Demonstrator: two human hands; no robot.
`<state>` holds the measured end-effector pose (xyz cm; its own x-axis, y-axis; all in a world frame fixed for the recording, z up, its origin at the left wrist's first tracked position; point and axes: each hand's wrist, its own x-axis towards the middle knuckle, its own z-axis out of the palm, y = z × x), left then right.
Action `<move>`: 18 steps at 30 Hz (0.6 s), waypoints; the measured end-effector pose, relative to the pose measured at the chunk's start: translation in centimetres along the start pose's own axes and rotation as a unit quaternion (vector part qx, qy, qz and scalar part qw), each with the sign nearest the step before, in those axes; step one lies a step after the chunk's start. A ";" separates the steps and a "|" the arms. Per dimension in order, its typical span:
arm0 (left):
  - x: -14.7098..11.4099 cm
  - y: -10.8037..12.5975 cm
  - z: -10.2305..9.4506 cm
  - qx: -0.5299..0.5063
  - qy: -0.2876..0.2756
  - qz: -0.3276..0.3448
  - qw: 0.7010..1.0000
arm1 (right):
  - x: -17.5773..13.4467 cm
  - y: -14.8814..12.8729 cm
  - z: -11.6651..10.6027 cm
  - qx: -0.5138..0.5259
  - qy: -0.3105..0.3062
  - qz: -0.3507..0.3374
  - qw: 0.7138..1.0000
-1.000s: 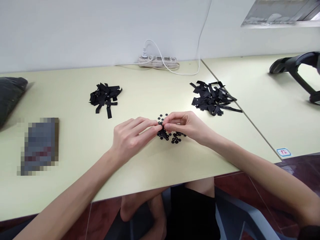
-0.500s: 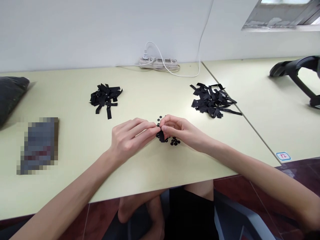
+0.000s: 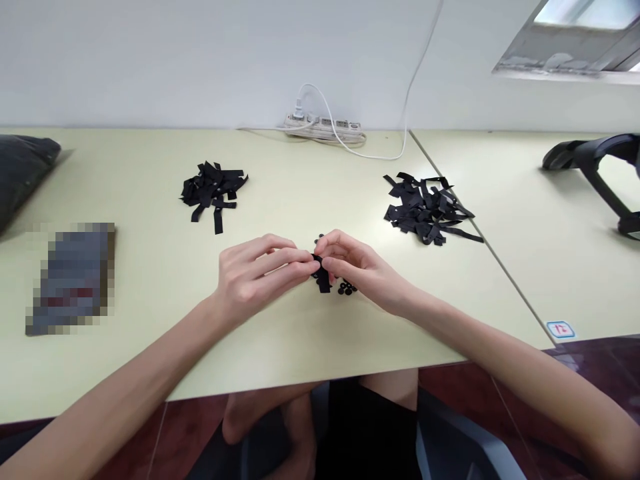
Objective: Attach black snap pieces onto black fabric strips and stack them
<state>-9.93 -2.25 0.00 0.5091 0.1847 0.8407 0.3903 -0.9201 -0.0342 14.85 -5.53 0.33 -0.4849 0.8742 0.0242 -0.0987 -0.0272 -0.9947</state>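
Note:
Between my two hands hangs a short black fabric strip [image 3: 325, 280], its lower end pointing toward the table's front edge. My left hand [image 3: 260, 270] is closed, pinching the strip's upper part from the left. From the right, my right hand [image 3: 357, 263] pinches the same strip with thumb and fingertips. My fingers hide whatever else may sit at the pinch. Several small round black snap-like discs [image 3: 347, 287] lie on the table under and beside the hands, partly covered by them.
One pile of black strips [image 3: 207, 190] lies at back left, another pile of strips [image 3: 425, 207] at back right across a table seam. A power strip [image 3: 325, 128] with white cables sits by the wall. At left are a blurred packet [image 3: 73, 280] and dark bag [image 3: 25, 173]; at right, a black frame [image 3: 595, 173].
The view has tilted slightly. More of the black strip now shows between my hands, and my fingertips have shifted a little on it. Both hands still pinch it.

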 end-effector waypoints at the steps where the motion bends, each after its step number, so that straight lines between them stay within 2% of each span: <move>1: 0.0 0.0 0.0 0.001 0.000 -0.002 1.000 | 0.0 0.1 0.0 -0.005 0.002 -0.002 1.000; 10: 0.3 0.1 0.3 -0.003 -0.009 -0.002 1.000 | 0.3 0.8 0.0 0.008 0.030 -0.016 0.999; 18: 0.0 -0.4 0.1 -0.025 -0.019 -0.018 0.999 | 0.4 0.7 -0.5 0.027 0.001 -0.009 1.000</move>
<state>-9.99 -1.81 -0.02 0.5240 0.2294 0.8202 0.3697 -0.9289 0.0236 15.01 -4.98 -0.42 -0.4807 0.8759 0.0419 -0.1541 -0.0373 -0.9874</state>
